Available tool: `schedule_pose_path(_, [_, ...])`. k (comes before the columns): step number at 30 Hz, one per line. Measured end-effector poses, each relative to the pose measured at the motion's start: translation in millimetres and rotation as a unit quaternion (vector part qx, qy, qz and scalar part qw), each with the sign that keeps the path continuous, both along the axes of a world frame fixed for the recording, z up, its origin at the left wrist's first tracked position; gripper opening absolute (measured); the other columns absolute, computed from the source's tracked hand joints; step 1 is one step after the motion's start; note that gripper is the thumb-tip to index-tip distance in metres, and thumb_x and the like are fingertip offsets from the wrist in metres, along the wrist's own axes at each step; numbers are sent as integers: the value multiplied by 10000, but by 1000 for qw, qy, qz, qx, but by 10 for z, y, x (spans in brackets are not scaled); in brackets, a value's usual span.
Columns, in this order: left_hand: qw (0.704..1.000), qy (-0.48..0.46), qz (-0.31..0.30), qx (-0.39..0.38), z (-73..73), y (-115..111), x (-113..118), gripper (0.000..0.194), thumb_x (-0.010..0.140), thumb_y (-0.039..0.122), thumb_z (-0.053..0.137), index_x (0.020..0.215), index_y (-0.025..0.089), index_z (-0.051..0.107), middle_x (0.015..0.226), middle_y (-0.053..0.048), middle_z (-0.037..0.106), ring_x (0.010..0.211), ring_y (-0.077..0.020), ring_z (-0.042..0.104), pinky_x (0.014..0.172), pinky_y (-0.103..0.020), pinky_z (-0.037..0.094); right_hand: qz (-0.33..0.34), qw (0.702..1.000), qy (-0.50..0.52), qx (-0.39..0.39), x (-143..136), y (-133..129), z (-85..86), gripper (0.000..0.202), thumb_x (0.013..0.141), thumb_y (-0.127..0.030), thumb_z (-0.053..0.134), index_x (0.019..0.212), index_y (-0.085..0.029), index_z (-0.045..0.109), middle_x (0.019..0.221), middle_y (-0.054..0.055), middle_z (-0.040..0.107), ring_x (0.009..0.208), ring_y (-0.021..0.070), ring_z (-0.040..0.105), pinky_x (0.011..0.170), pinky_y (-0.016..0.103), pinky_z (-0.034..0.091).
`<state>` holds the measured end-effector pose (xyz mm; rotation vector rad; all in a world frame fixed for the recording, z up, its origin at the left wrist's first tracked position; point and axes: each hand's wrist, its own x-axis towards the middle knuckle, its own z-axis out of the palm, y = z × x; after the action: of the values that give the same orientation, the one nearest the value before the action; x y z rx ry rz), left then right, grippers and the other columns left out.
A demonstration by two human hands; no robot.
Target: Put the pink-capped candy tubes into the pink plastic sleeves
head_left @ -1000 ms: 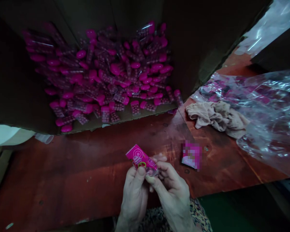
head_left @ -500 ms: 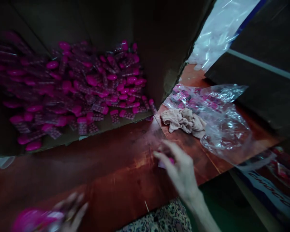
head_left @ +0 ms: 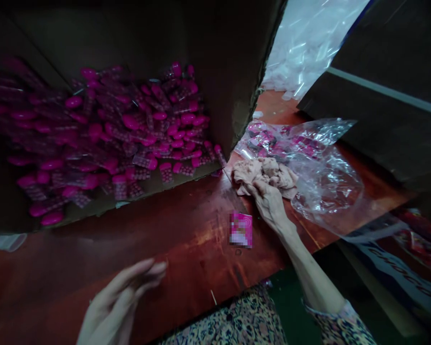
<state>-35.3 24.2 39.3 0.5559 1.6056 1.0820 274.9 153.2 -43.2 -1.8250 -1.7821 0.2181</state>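
Observation:
My right hand [head_left: 269, 201] is on a crumpled beige cloth [head_left: 283, 178], its fingers closed on the cloth's near edge. Below and left of that hand, a small pink square packet [head_left: 241, 230] lies flat on the reddish-brown table [head_left: 158, 230]. My left hand [head_left: 124, 294] hovers over the table's front part, slightly blurred, with fingers stretched out and nothing held. Behind it, many small clear tubes with pink caps [head_left: 160, 139] are heaped in an open cardboard box [head_left: 233, 62].
A clear plastic bag [head_left: 330, 177] with pink items lies right of the cloth. Farther back is a large bag of white pieces [head_left: 309, 43]. A dark box [head_left: 391, 100] stands at right, and a carton with lettering [head_left: 398, 273] sits below the table edge.
My right hand has left the pink packet and moved up onto the cloth. The pink item at my left hand is no longer in view, and that hand has moved up and right.

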Motion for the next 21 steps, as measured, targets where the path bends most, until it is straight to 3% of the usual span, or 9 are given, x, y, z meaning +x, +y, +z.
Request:
schedule_pose_path(3, [969, 34, -227, 93, 64, 661, 575, 271, 711, 332, 607, 917, 174, 682, 906, -121, 703, 838, -276, 632, 793, -401, 464, 26, 999, 15, -11, -62, -60, -15, 401, 904, -357, 344, 637, -182, 587, 610, 45, 586, 595, 163, 508, 611, 270, 375])
schedule_pose_path(5, [929, 113, -294, 193, -8, 1151, 1041, 238, 752, 248, 553, 958, 186, 656, 910, -91, 694, 819, -237, 625, 786, -362, 454, 39, 999, 25, -14, -67, -63, -30, 410, 910, -371, 330, 699, -186, 629, 663, 57, 620, 660, 180, 535, 649, 280, 387])
schedule_pose_path(8, [819, 281, -411, 286, -254, 1677, 1655, 259, 738, 99, 501, 941, 182, 639, 970, -89, 659, 907, -241, 582, 826, -348, 410, 51, 998, 42, -16, -9, -122, -19, 412, 907, -381, 332, 718, -174, 634, 690, 69, 621, 691, 193, 552, 666, 292, 412])
schedule_pose_path(10, [799, 297, -438, 286, -437, 1850, 1926, 212, 734, 98, 506, 875, 171, 646, 986, -102, 645, 914, -241, 574, 818, -321, 403, 45, 997, 57, -11, 28, -257, 18, 376, 911, -369, 331, 833, -156, 631, 789, 85, 630, 750, 197, 569, 700, 298, 433])
schedule_pose_path(14, [786, 322, -453, 271, -655, 1963, 2130, 210, 789, 155, 464, 929, 145, 620, 967, -131, 635, 916, -254, 572, 809, -330, 386, 5, 994, 105, -6, -83, -668, 76, 375, 848, -413, 488, 1097, -140, 550, 914, 95, 595, 841, 216, 564, 763, 336, 456])
schedule_pose_path(17, [777, 342, -460, 260, -672, 2002, 2132, 210, 806, 183, 454, 930, 113, 609, 892, -151, 638, 885, -267, 580, 788, -340, 378, 7, 990, 137, -18, -289, -857, 49, 349, 784, -398, 593, 1036, -156, 595, 908, 79, 552, 833, 217, 556, 745, 347, 471])
schedule_pose_path(21, [778, 342, -459, 257, -601, 2025, 2049, 212, 823, 239, 435, 864, 138, 617, 786, -119, 645, 807, -250, 593, 730, -319, 390, -25, 986, 163, -7, -455, -876, -30, 229, 800, -344, 582, 932, -168, 647, 882, 59, 521, 778, 195, 552, 685, 328, 482])
